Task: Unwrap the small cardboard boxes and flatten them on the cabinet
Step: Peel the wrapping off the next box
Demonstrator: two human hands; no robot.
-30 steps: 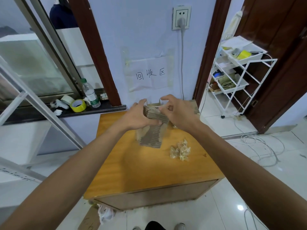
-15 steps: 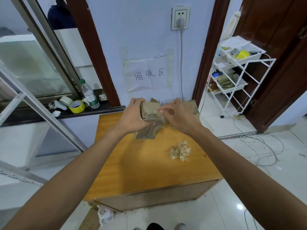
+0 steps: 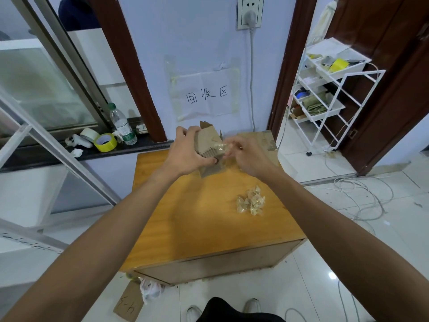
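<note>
A small brown cardboard box (image 3: 209, 140) is held above the far part of the wooden cabinet (image 3: 204, 219). My left hand (image 3: 188, 154) grips its left side, thumb under the lower flap. My right hand (image 3: 248, 156) pinches a strip of clear tape (image 3: 220, 147) at the box's right edge. One flap sticks up at the top and another hangs down below my left hand. A flat piece of cardboard (image 3: 264, 140) lies at the cabinet's far right corner, partly hidden by my right hand.
A crumpled wad of used tape (image 3: 251, 202) lies right of the cabinet's middle. The sill to the left holds a water bottle (image 3: 122, 125) and yellow tape roll (image 3: 105, 141). A white wire rack (image 3: 325, 89) stands at right, cables (image 3: 362, 198) on the floor.
The box has been lifted and turned from hanging low over the cabinet to a higher position. My right hand has shifted from gripping the box to pulling tape at its right edge.
</note>
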